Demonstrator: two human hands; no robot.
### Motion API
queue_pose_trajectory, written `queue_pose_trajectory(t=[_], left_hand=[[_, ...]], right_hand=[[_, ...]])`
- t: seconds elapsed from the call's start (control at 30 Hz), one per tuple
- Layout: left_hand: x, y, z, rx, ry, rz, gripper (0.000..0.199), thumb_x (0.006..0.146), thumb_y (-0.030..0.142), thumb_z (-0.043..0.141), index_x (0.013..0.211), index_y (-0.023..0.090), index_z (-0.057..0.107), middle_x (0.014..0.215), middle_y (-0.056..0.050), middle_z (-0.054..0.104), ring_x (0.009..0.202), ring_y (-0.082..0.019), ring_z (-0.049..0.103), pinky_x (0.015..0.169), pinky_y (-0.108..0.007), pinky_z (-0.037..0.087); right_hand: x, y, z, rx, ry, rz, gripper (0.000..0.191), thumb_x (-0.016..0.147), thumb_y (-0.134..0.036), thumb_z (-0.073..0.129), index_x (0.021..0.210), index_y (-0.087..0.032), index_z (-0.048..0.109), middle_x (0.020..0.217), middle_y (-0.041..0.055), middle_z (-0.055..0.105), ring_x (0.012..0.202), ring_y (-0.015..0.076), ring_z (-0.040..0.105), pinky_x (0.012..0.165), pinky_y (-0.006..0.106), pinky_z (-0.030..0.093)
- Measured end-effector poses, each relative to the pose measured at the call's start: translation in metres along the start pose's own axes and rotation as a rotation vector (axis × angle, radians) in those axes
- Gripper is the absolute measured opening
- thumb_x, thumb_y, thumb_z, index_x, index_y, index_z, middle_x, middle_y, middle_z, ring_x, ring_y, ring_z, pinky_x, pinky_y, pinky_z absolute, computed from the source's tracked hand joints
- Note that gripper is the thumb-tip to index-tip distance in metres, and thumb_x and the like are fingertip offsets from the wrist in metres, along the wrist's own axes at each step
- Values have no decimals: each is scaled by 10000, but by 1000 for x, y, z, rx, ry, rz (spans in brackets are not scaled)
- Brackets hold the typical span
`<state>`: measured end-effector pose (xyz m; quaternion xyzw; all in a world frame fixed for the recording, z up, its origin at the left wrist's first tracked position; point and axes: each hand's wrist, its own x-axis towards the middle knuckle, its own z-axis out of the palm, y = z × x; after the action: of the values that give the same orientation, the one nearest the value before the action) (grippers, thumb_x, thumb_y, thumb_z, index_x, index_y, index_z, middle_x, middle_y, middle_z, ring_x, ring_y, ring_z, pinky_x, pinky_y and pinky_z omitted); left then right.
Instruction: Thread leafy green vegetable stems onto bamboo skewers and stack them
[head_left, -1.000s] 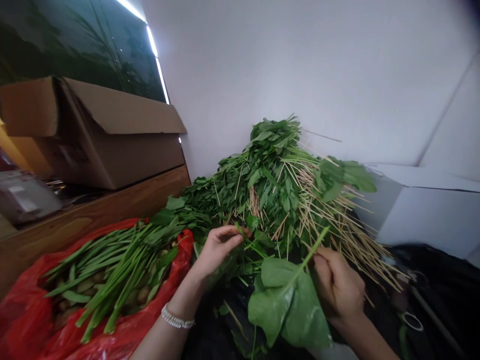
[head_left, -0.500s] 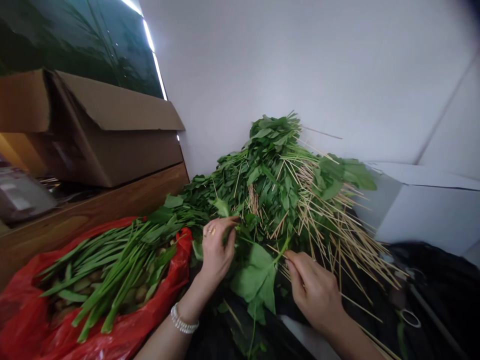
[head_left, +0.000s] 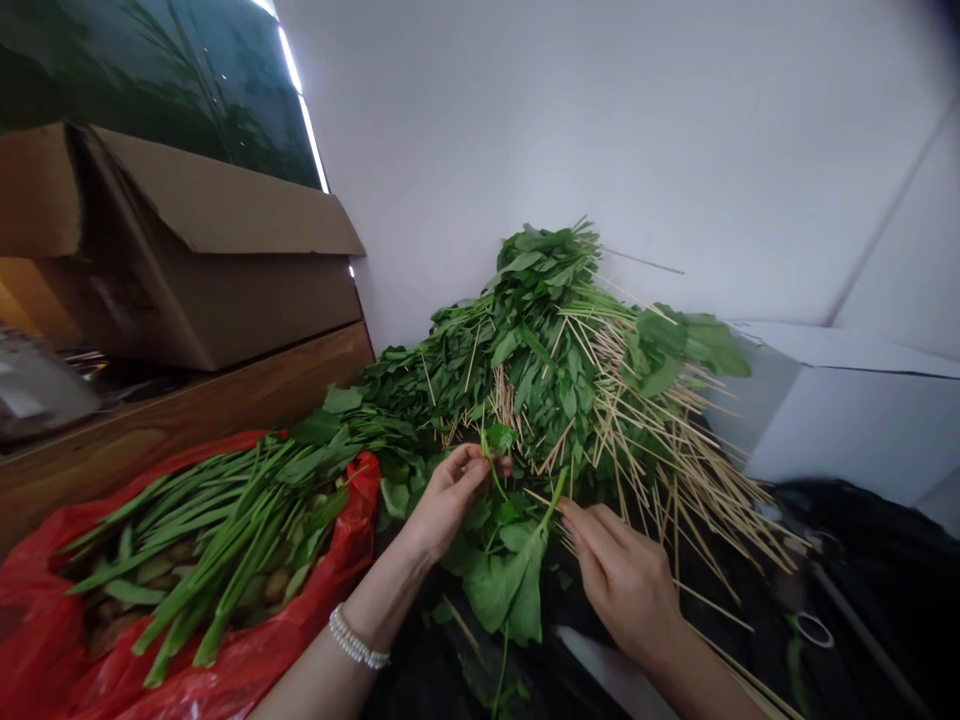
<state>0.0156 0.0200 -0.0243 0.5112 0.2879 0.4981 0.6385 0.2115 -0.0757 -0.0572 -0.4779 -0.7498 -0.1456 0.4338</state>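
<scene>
The left grip [head_left: 448,500] is curled closed around a thin leafy stem [head_left: 491,465], and the right grip [head_left: 619,580] pinches the stalk of a broad-leafed sprig [head_left: 502,585], the two hands having drawn nearer each other than a moment ago. They work at the foot of a large heap of leafy greens [head_left: 540,370] bristling with bamboo skewers [head_left: 675,480], with a red plastic bag [head_left: 45,600] of long green stalks [head_left: 225,530] to the left. The sprig hangs just in front of the heap, over a dark sheet [head_left: 420,670].
</scene>
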Motion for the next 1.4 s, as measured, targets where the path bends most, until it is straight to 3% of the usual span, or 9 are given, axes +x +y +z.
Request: queue_pose_trajectory(t=[0.2, 0.57, 0.7, 0.83, 0.97, 1.4], left_hand=[[-5, -4, 7, 132, -47, 17, 274, 678, 314, 791, 858, 125, 708, 771, -64, 752, 710, -175, 683, 767, -300, 508], [-8, -6, 14, 131, -69, 8, 243, 702, 342, 768, 824, 143, 699, 732, -38, 725, 670, -159, 656, 709, -274, 489], [-9, -8, 13, 185, -31, 16, 215, 684, 334, 780, 796, 159, 723, 757, -29, 721, 695, -145, 638, 701, -249, 475], [-11, -8, 15, 223, -33, 10, 225, 666, 342, 791, 781, 162, 721, 736, -24, 711, 651, -130, 613, 645, -229, 463], [-13, -8, 17, 198, -107, 2, 214, 718, 354, 752, 815, 167, 715, 747, -36, 730, 699, -144, 646, 703, -237, 477], [-12, -8, 16, 274, -61, 23, 230, 670, 362, 780, 788, 165, 767, 704, -39, 735, 685, -178, 659, 746, -306, 510]], right_hand=[[-1, -1, 2, 21, -38, 40, 379, 930, -83, 374, 1269, -137, 536, 854, 71, 624, 756, 172, 626, 708, 284, 489], [-2, -3, 6, 23, -65, 65, 348, 945, -138, 375, 1240, -156, 558, 848, 70, 651, 762, 173, 650, 705, 280, 504], [2, -7, 6, 159, 16, 189, 250, 953, -240, 445, 1154, -181, 582, 928, 68, 685, 801, 166, 667, 718, 270, 522], [4, -11, 4, 151, -26, 176, 224, 961, -239, 427, 1043, -196, 631, 794, 33, 664, 692, 152, 649, 654, 258, 504], [3, -13, 1, 101, -60, 158, 273, 969, -194, 383, 1133, -190, 601, 793, 40, 644, 721, 168, 637, 686, 283, 488], [-3, -8, 7, 14, -100, 154, 335, 960, -163, 360, 1230, -175, 557, 884, 61, 669, 773, 192, 653, 707, 312, 488]])
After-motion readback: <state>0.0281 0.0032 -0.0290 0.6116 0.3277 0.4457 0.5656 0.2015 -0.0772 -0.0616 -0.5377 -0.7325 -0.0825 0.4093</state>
